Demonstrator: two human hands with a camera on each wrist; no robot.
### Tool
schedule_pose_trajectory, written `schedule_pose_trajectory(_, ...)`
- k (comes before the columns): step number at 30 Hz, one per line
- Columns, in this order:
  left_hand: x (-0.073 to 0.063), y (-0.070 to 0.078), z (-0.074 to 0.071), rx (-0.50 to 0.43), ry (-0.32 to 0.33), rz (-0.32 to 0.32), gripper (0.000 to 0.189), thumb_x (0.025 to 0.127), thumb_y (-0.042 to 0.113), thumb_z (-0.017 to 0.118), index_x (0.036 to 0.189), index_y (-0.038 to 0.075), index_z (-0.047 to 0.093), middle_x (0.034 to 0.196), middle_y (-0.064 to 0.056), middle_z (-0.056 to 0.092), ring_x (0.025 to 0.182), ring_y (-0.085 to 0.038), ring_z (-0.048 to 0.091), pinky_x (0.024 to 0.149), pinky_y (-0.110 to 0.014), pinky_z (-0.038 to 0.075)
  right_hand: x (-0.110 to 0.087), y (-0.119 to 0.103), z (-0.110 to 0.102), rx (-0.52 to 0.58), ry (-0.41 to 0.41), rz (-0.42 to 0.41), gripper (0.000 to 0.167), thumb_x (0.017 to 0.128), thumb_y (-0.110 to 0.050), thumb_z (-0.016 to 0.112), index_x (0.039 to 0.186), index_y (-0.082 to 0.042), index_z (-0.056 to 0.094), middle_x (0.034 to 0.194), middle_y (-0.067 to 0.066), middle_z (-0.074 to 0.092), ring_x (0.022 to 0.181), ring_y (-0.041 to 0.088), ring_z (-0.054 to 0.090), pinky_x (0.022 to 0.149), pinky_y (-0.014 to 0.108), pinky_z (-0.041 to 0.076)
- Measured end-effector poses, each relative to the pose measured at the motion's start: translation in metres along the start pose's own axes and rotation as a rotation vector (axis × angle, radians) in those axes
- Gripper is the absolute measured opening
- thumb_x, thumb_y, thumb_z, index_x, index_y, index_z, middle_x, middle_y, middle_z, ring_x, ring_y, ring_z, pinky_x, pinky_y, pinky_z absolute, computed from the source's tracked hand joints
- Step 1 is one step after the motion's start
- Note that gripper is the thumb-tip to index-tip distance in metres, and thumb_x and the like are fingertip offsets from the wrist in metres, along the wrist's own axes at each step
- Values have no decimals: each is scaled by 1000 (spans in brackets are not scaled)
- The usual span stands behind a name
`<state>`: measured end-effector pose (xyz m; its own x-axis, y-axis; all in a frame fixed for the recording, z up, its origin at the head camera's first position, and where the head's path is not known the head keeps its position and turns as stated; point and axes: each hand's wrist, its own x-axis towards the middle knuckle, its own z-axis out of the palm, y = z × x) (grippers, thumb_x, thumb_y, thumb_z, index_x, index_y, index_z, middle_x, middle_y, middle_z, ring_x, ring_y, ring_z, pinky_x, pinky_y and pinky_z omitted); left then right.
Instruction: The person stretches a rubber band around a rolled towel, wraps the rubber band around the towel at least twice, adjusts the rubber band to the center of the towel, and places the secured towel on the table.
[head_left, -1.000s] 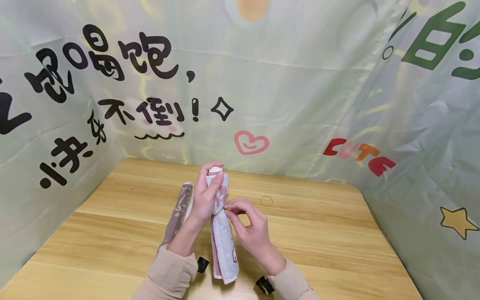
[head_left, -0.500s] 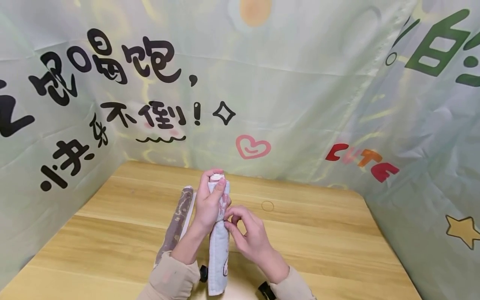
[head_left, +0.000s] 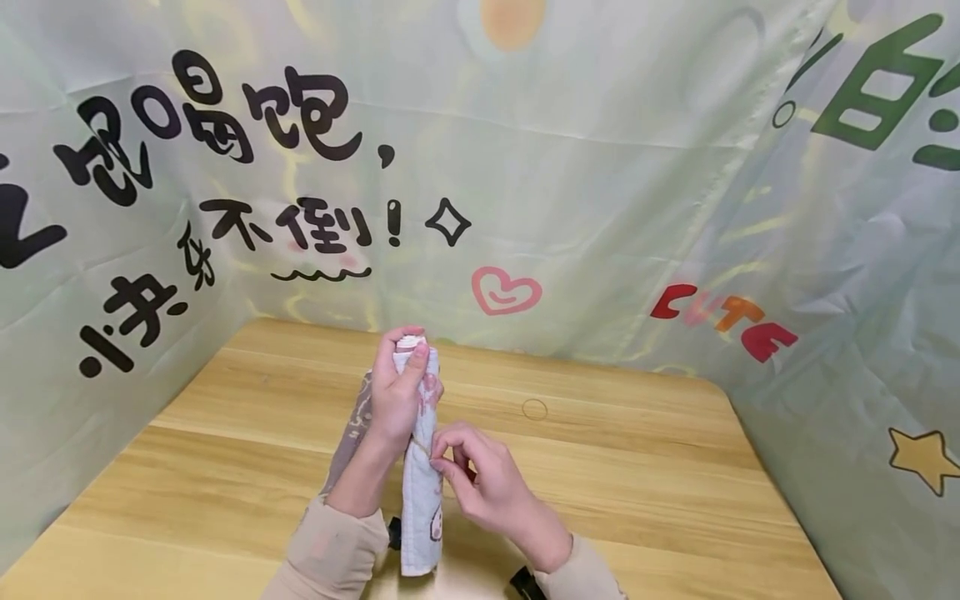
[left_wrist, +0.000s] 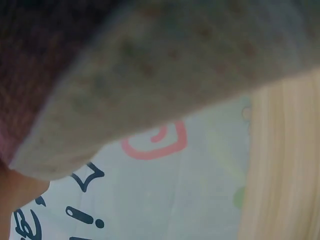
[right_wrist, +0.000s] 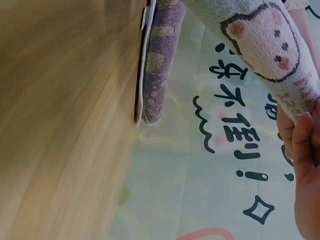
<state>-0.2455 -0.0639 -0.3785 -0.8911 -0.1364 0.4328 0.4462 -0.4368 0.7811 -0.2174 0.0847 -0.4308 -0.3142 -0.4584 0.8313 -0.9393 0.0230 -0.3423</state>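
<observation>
My left hand (head_left: 393,400) grips the upper part of a rolled, pale blue towel (head_left: 422,517) and holds it upright, thumb along its front. Around the roll's middle runs a thin rubber band (head_left: 422,448). The thumb and forefinger of my right hand (head_left: 487,479) pinch this band at the towel's right side. A bear face shows on the same towel (right_wrist: 270,45) in the right wrist view. Blurred cloth (left_wrist: 150,75) covers much of the left wrist view.
Behind the left forearm, a brown-purple rolled towel (head_left: 348,446) lies on the wooden table (head_left: 637,467). Another thin rubber band (head_left: 535,409) lies to the right of the hands. Printed cloth walls (head_left: 585,208) surround the table's back and sides.
Both hands and the pale towel have shifted left. My right hand has moved lower along the towel, and the band now shows below the left hand's grip, slanting across the front.
</observation>
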Motion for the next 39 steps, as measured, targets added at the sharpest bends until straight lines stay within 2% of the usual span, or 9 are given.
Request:
schedule_pose_trajectory(8, 0, -2, -1, 91, -82, 11, 24, 110, 9, 45, 131, -2, 40, 84, -6, 49, 58, -9, 51, 48, -20, 47, -2, 7, -3, 42, 108, 108, 26, 89, 9, 75, 107, -2, 60, 97, 15, 69, 58, 12, 52, 55, 17, 50)
schedule_pose_trajectory(12, -2, -4, 0, 73, -124, 2, 24, 110, 10, 45, 131, -1, 41, 83, -5, 50, 57, -9, 52, 47, -20, 47, -5, 9, -6, 137, 126, 310, 29, 91, 2, 76, 114, -2, 60, 107, 15, 65, 76, 19, 63, 68, 31, 61)
schedule_pose_trajectory(17, -3, -7, 2, 21, -110, 11, 17, 111, 15, 46, 126, 9, 49, 81, -3, 53, 56, -9, 53, 48, -19, 46, -7, 8, -8, 281, 10, 568, 27, 100, -9, 69, 123, 0, 57, 111, 16, 68, 96, 18, 67, 81, 35, 60)
schedule_pose_trajectory(21, -4, -8, 5, 5, -105, 31, 15, 112, 18, 46, 125, 12, 51, 80, -3, 55, 56, -10, 54, 48, -21, 48, -7, 7, -8, 367, -47, 595, 32, 104, -10, 63, 130, 6, 53, 112, 26, 71, 100, 16, 69, 86, 35, 60)
schedule_pose_trajectory(25, -4, -8, 5, 38, -94, 78, 20, 111, 16, 49, 127, 4, 49, 83, -5, 59, 60, -13, 59, 49, -22, 50, -7, 5, -7, 383, -38, 614, 34, 104, -8, 61, 132, 6, 49, 114, 27, 71, 97, 14, 69, 84, 34, 59)
schedule_pose_trajectory(29, -1, -9, 3, 180, -75, 166, 26, 107, 7, 54, 130, -5, 50, 94, -7, 64, 69, -13, 61, 52, -20, 50, -4, 3, -8, 330, -13, 690, 34, 103, -9, 64, 131, 2, 49, 110, 23, 71, 90, 14, 68, 79, 32, 60)
schedule_pose_trajectory(34, 4, -9, -4, 474, -70, 272, 31, 104, 7, 61, 135, 2, 59, 125, -9, 58, 88, -17, 62, 75, -24, 54, -2, 6, -8, 156, 72, 737, 34, 100, -14, 70, 128, -5, 52, 110, 15, 69, 87, 18, 71, 72, 32, 62)
schedule_pose_trajectory(36, 6, -10, -7, 577, -83, 292, 34, 104, 10, 62, 138, 5, 59, 134, -11, 55, 98, -22, 65, 85, -29, 56, -2, 9, -9, 53, 113, 737, 34, 99, -16, 73, 125, -7, 53, 109, 12, 68, 84, 19, 72, 68, 30, 61)
schedule_pose_trajectory(39, 8, -12, -11, 718, -128, 280, 42, 104, 17, 65, 145, 11, 57, 139, -10, 55, 99, -25, 68, 84, -34, 60, -3, 12, -10, -94, 147, 726, 34, 97, -19, 77, 121, -9, 56, 104, 9, 68, 80, 19, 70, 64, 27, 60)
